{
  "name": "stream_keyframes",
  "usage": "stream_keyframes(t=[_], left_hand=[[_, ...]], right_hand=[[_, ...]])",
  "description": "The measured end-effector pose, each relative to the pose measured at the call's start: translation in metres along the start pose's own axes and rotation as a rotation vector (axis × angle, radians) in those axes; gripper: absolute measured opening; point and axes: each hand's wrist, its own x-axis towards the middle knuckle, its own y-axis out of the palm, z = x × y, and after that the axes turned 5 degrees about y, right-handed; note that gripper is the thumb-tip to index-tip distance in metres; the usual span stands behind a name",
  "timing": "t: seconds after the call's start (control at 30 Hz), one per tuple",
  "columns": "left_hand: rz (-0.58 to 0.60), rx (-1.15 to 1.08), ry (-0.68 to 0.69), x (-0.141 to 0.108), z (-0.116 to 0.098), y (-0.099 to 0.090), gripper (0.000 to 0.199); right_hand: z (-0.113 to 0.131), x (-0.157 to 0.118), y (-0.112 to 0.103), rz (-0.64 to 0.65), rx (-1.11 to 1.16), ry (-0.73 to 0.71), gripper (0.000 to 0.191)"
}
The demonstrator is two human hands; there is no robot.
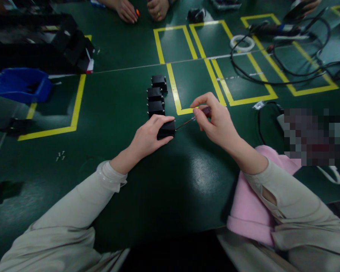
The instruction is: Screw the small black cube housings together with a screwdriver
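On the yellow-taped green table [158,189], left fingers [166,141] clasp a black block [167,130]; right fingers [202,119] grip a screwdriver [206,110].

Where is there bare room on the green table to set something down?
Bare tabletop lies between the left sleeve and pink cloth, and between the loose screws and left hand. Crowded: the right side, with looping black cables, and the row of black blocks.
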Motion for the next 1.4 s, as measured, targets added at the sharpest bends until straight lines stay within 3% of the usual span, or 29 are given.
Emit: stream_keyframes(t=[0.27,0.53,0.63,0.97,1.07,1.17,1.4], left_hand=[[0.000,-0.003,-0.003,0.0007,0.0000,-0.0007,0.055],[0.005,0.002,-0.001,0.0003,0.0011,-0.0007,0.055],[0.006,0.001,-0.006,0.0001,0.0011,-0.0007,0.055],[0.003,-0.001,-0.003,0.0005,0.0009,-0.0006,0.055],[0.001,0.002,0.000,0.0006,0.0009,-0.0007,0.055],[0.003,-0.001,0.000,0.0004,0.0006,-0.0009,0.055],[0.001,-0.007,0.003,0.0002,0.0012,-0.0008,0.055]], right_hand=[[0.0016,0.0011,-0.0008,-0.001,-0.011,0.003,0.011],[0.0031,0.0011,-0.0008,0.008,0.007,-0.021,0.004],[0.0025,0.0015,-0.0008,0.003,-0.007,-0.005,0.012],[0.0023,0.0010,-0.0003,0.010,0.005,-0.007,0.003],[0.0031,0.0008,-0.0005,0.010,-0.024,0.003,0.012],[0.0038,0.0003,-0.0005,0.017,-0.013,-0.012,0.003],[0.0033,0.0008,-0.0003,0.012,0.001,0.006,0.013]])
